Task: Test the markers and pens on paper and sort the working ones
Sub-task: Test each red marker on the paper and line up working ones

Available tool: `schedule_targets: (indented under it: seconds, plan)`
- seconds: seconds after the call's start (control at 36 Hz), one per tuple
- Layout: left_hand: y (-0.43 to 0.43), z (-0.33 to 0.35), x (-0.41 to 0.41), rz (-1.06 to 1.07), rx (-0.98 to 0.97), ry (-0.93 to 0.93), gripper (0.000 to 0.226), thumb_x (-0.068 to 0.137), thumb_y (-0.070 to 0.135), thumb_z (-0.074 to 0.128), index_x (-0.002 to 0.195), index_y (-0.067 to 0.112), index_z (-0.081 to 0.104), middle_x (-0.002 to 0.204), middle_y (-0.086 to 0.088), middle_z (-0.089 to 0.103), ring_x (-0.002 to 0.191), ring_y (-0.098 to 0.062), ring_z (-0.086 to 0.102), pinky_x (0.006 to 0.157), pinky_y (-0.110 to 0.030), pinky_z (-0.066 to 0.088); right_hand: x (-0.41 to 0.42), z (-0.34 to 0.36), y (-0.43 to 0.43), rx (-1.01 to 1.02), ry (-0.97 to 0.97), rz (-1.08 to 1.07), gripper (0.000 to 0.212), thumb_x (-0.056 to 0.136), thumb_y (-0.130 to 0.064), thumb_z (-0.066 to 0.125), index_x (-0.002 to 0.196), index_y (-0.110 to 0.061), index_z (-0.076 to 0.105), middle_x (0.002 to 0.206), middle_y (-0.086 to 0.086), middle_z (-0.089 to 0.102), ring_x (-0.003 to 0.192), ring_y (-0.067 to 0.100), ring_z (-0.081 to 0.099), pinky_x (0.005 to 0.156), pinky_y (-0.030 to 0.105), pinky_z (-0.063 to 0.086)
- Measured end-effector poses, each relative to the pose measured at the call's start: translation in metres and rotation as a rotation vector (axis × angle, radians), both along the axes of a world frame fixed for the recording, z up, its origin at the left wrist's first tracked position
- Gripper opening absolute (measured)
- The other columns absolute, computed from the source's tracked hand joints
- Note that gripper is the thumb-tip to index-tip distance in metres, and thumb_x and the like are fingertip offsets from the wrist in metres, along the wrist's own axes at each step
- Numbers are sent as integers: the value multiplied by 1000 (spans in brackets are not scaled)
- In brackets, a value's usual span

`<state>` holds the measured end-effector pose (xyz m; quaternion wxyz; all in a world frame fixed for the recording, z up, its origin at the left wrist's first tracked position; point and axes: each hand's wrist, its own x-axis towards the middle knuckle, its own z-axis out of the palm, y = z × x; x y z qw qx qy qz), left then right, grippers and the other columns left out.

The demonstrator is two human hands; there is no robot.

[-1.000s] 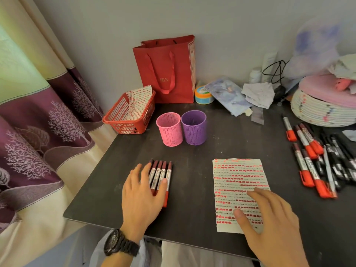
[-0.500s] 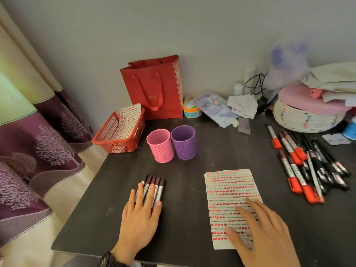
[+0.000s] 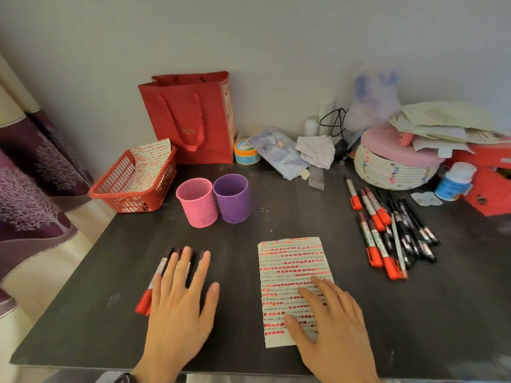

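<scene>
On the table's near edge, the left hand (image 3: pixel 177 308) lies flat, fingers spread, over a row of markers (image 3: pixel 154 280); the right hand (image 3: pixel 331 313), also flat, pins the paper (image 3: pixel 293 261). A careless sweep could roll those markers off the edge.

**A dark surface against a plain wall**

A plain, pale grey wall (image 3: pixel 276 37) fills the upper half of the view, unmarked and evenly lit by soft light without hard shadows. Pushed against it stands a dark, matte grey-black surface (image 3: pixel 304 211) with pale scuffs and specks. On the left hangs a curtain (image 3: pixel 33 189), cream with deep purple bands carrying a white branching tree pattern, falling past the surface's edge.
</scene>
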<state>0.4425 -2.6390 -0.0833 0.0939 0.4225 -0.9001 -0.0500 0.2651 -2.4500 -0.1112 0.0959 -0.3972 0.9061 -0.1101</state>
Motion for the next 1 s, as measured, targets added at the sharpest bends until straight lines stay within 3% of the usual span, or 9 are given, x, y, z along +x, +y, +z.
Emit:
schedule_targets:
  seconds: [0.11,0.25,0.33,0.42,0.53,0.72,1.0]
  plan:
    - [21,-5,-23,-146,52,79,63,99,61,34,148,61,-6,160,21,-25,145,0,-31,119,-32,-13,-3,-1,-1,6,-35,-8,88,72,-92,1,148,-53,24,164,-25,1,152,6,2,122,37,-6]
    - [35,-14,-55,-258,113,53,54,90,72,0,141,67,-16,156,25,-35,141,2,-38,117,-32,-23,-9,-4,-4,22,-59,3,102,61,-96,-11,147,-54,23,164,-26,0,152,4,0,121,36,-8]
    - [35,-24,-66,-259,156,1,59,86,73,-6,143,65,-17,160,21,-30,145,-1,-33,120,-35,-18,-11,-6,-6,31,-44,1,92,68,-95,0,147,-54,23,164,-26,0,152,5,1,122,37,-6]
    - [32,-33,-66,-217,174,14,59,98,68,7,153,55,-10,166,14,-17,148,-5,-25,120,-33,-16,-12,-8,-6,31,-32,-2,98,63,-96,-10,146,-56,21,164,-26,0,152,5,3,123,38,-3]
    - [28,-36,-58,-207,163,47,58,100,64,8,155,52,-8,167,14,-14,148,-3,-23,120,-30,-15,-11,-9,-6,30,-14,-15,82,73,-91,10,146,-56,22,164,-26,2,152,6,7,123,38,0]
    - [17,-37,-45,-85,148,65,60,103,60,18,159,44,5,170,4,-4,154,-12,-12,120,-30,-11,-9,-8,-7,32,5,-46,95,61,-91,-7,145,-58,19,164,-26,1,152,6,8,124,38,3]
    - [19,-41,-46,-105,135,17,64,96,68,7,155,50,-9,168,4,-13,151,-12,-21,120,-33,-14,2,6,0,6,-33,-61,88,66,-88,-3,143,-58,26,162,-28,6,150,3,9,124,35,7]
